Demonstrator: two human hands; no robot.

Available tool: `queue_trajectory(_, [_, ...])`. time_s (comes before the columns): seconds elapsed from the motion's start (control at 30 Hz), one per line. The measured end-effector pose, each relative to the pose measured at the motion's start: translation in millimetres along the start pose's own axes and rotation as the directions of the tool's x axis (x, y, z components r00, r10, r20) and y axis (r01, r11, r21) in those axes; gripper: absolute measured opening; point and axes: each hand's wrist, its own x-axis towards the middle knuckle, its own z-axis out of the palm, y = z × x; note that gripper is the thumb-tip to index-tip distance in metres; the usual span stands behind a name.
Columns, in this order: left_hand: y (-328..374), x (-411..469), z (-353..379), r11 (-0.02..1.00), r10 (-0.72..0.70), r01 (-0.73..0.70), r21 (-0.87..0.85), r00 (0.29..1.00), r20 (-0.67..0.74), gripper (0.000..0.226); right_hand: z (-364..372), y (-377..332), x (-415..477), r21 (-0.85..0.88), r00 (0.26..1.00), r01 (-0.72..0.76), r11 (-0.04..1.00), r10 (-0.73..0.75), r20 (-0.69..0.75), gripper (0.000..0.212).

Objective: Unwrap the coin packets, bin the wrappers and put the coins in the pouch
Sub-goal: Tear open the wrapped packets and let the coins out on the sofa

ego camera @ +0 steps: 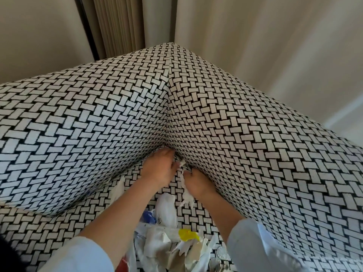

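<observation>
Both my hands reach into the corner of a black-and-white woven sofa seat. My left hand [161, 167] lies palm down, fingers bent toward the corner crease. My right hand [196, 183] is curled, pinching a strip of torn white wrapper [184, 185] that runs between the two hands. A heap of torn white, yellow and blue wrappers [169, 238] lies on the seat between my forearms. A few silver coins [221, 254] show at the bottom, beside my right sleeve. No pouch or bin is in view.
The sofa's back cushions [117, 118] rise on the left and right and meet at a seam [167, 107] ahead. Beige curtains [121, 22] and a pale wall stand behind the sofa.
</observation>
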Motion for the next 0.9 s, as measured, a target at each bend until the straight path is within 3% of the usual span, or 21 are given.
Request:
queue_trajectory(0.17, [-0.2,30.2,10.2,0.979,0.001,-0.015,0.203,0.997,0.071,0.044,-3.7,-1.4,23.8,0.229,0.986,-0.089,0.969,0.053,0.158,0.013])
queue_trajectory(0.33, [-9.2,52.8,10.0,0.959,0.018,-0.062,0.276,0.987,0.160,0.046,-14.3,-15.9,36.8,0.257,0.957,-0.184,0.949,0.114,0.266,0.007])
queue_trajectory(0.5, [-9.6,60.0,9.5,0.964,0.031,-0.089,0.250,0.974,0.224,0.045,-7.6,-6.2,32.6,0.317,0.985,-0.128,0.940,0.084,0.149,0.023])
queue_trajectory(0.57, [-8.5,60.0,10.3,0.966,0.027,-0.087,0.243,0.971,0.239,0.043,-1.4,-2.1,27.0,0.385,0.991,-0.086,0.919,0.038,0.131,0.014])
queue_trajectory(0.67, [-6.8,59.3,11.7,0.967,0.037,-0.094,0.235,0.970,0.239,0.042,0.2,1.2,21.7,0.470,0.993,-0.030,0.882,-0.026,0.112,0.032])
queue_trajectory(0.9, [-13.9,55.9,16.9,0.978,0.121,-0.151,0.145,0.973,0.194,0.039,1.7,6.2,17.1,0.541,0.995,0.027,0.841,-0.073,0.063,0.027])
